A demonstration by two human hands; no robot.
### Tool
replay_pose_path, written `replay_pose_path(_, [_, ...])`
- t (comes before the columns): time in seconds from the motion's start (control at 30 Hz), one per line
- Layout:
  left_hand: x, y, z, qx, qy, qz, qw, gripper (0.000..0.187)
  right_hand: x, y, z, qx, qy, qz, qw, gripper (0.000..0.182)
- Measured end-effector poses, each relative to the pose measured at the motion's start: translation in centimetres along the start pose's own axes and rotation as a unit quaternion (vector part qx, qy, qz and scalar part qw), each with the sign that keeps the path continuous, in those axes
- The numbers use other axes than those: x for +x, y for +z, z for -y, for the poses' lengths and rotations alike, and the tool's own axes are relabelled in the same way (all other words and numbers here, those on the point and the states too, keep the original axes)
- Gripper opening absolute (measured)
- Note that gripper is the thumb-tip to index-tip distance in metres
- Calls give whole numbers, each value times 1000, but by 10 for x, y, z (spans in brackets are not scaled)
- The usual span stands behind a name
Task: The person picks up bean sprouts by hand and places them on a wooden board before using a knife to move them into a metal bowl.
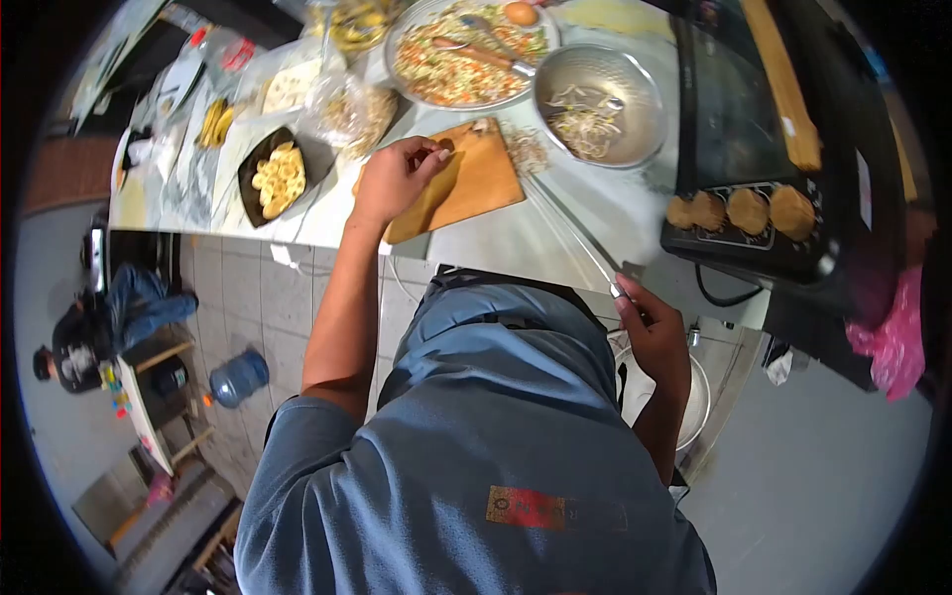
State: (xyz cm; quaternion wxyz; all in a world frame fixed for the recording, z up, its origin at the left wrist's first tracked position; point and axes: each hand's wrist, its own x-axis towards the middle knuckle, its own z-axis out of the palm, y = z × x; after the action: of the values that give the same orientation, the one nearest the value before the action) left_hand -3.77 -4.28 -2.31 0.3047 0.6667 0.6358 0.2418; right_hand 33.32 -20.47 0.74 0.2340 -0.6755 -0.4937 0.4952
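My left hand [397, 178] is over the left side of a wooden cutting board [481, 183], its thumb and fingers drawn together. Whatever they may hold is too small to make out. Near the counter's front edge, my right hand [654, 327] is wrapped round the handle of what looks like a long, thin metal knife [570, 226]. Its far end points to a small heap of pale sprout scraps [526, 151] just right of the board. Behind these, a metal bowl [643, 119] holds bean sprouts [587, 131].
A large tray of chopped vegetables [461, 74] carries spoons and an egg [521, 14]. At left are a black bowl of sliced food [278, 180] and a plastic bag [347, 109]. A black oven [754, 263] stands right. Another person [84, 337] sits far left.
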Motion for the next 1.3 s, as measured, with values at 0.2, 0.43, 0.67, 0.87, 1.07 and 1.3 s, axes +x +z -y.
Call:
replay_pose_path(0.2, [-46,-32,43,98,2,-96,991,21,24,11,24,-34,-87,48,994,35])
replay_pose_path(0.43, [-53,-31,67,98,17,-124,987,15,36,12,49,-66,-103,80,989,34])
replay_pose_path(0.67, [-46,-36,55,77,6,-137,988,14,31,13,45,-55,-100,65,991,34])
replay_pose_path(0.87, [-21,-33,36,-102,-21,-104,989,21,17,11,36,-28,-43,26,998,35])
replay_pose_path(1.07, [12,-2,8,-133,36,-14,990,24,-7,7,15,13,6,-38,999,35])
replay_pose_path(1.3, [46,41,-25,-121,50,76,988,26,-35,5,6,48,54,-80,994,35])
